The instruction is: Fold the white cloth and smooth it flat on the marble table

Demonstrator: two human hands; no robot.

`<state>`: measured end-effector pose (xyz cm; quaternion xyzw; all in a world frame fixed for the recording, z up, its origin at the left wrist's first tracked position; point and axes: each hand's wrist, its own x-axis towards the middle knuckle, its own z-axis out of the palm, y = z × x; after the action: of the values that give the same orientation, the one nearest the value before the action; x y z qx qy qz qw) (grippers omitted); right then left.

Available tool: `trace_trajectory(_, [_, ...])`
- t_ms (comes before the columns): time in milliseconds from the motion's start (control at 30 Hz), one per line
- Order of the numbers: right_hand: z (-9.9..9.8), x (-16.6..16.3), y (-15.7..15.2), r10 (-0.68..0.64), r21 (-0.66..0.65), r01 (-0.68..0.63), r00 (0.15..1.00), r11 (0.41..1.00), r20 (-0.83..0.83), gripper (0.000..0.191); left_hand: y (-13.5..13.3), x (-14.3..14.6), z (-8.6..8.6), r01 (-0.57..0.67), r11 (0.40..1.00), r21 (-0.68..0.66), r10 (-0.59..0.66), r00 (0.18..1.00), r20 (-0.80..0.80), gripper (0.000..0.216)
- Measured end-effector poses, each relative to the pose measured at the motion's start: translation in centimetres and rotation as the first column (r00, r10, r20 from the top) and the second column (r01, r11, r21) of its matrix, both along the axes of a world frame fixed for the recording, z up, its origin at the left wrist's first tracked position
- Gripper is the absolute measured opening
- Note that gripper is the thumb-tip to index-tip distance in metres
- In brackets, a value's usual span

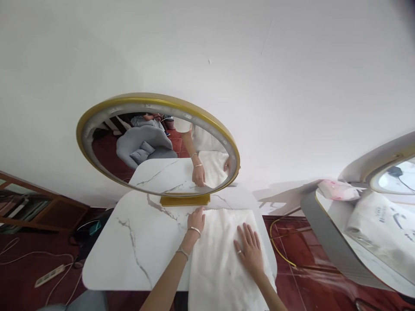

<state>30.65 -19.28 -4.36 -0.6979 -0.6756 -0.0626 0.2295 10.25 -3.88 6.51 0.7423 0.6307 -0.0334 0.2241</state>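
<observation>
A white towel point(220, 255) lies spread on the right half of a white marble table point(136, 246) and hangs over its near edge. My left hand point(196, 219) rests at the towel's far left corner, fingers together and bent onto the edge; two bracelets sit on that wrist. My right hand point(249, 248) lies flat on the middle of the towel with fingers stretched out and a ring on one finger. A round gold-framed mirror point(155, 144) stands at the table's back edge and reflects both hands and the towel.
A white wall rises behind the table. The floor is dark red tile, with a power strip point(50, 275) and cables at the left. A wooden shelf point(29, 207) stands far left. At the right is a second table point(340, 246) with a mirror and white bags.
</observation>
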Motion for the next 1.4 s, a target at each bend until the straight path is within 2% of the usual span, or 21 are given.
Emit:
trace_trajectory(167, [-0.4,0.2,0.1,0.0,0.002,0.0,0.995,1.0,-0.096,0.051,0.0,-0.6,0.4,0.105,0.994,-0.025,-0.103,0.993,0.055,0.034])
trace_trajectory(267, [0.6,0.7,1.3,0.022,0.051,-0.01,0.971,0.999,-0.238,0.045,0.1,-0.7,1.4,0.166,0.986,-0.019,-0.163,0.982,0.093,0.029])
trace_trajectory(333, [2.8,0.7,2.8,0.072,0.06,-0.054,0.93,0.997,-0.36,0.044,-0.1,-0.7,2.6,0.223,0.975,-0.003,-0.221,0.966,0.132,0.023])
trace_trajectory(433, [8.3,0.2,5.4,0.196,0.014,-0.218,0.845,0.976,-0.497,0.045,-0.7,-0.9,5.0,0.319,0.946,0.055,-0.324,0.925,0.198,0.019])
trace_trajectory(500, [12.4,-0.4,6.9,0.325,-0.032,-0.406,0.774,0.913,-0.544,0.043,-1.2,-1.2,6.9,0.373,0.923,0.099,-0.386,0.894,0.226,0.02])
trace_trajectory(567, [15.9,-1.0,7.8,0.412,-0.101,-0.573,0.69,0.813,-0.595,0.035,-1.7,-1.5,8.7,0.423,0.895,0.142,-0.446,0.86,0.248,0.02])
trace_trajectory(667, [19.1,-1.8,7.9,0.458,-0.17,-0.687,0.626,0.706,-0.631,0.022,-2.4,-2.1,11.4,0.495,0.84,0.221,-0.541,0.794,0.276,0.021])
trace_trajectory(767, [20.7,-2.5,7.2,0.476,-0.196,-0.701,0.636,0.686,-0.607,0.016,-3.0,-2.8,13.6,0.531,0.799,0.282,-0.598,0.75,0.282,0.021])
trace_trajectory(900, [22.3,-2.4,6.2,0.451,-0.225,-0.674,0.667,0.703,-0.593,0.022,-3.2,-4.6,16.0,0.518,0.794,0.317,-0.604,0.729,0.321,0.019])
trace_trajectory(1033, [22.9,-0.3,5.2,0.365,-0.312,-0.619,0.722,0.721,-0.587,0.024,-2.5,-7.5,18.2,0.462,0.823,0.329,-0.566,0.712,0.416,0.013])
trace_trajectory(1133, [22.2,1.1,4.2,0.277,-0.408,-0.565,0.768,0.717,-0.578,0.02,-1.8,-9.7,19.4,0.409,0.855,0.319,-0.517,0.731,0.447,0.013])
trace_trajectory(1200, [21.4,1.1,3.5,0.27,-0.421,-0.571,0.765,0.705,-0.584,0.021,-1.5,-10.9,19.7,0.383,0.871,0.308,-0.488,0.747,0.451,0.014])
trace_trajectory(1300, [20.0,-0.4,2.8,0.291,-0.411,-0.575,0.767,0.707,-0.573,0.022,-1.2,-12.0,19.8,0.377,0.877,0.298,-0.478,0.751,0.456,0.015])
trace_trajectory(1400, [18.5,-3.2,2.3,0.321,-0.356,-0.558,0.777,0.75,-0.541,0.039,-1.1,-12.8,19.7,0.388,0.874,0.294,-0.484,0.748,0.454,0.018])
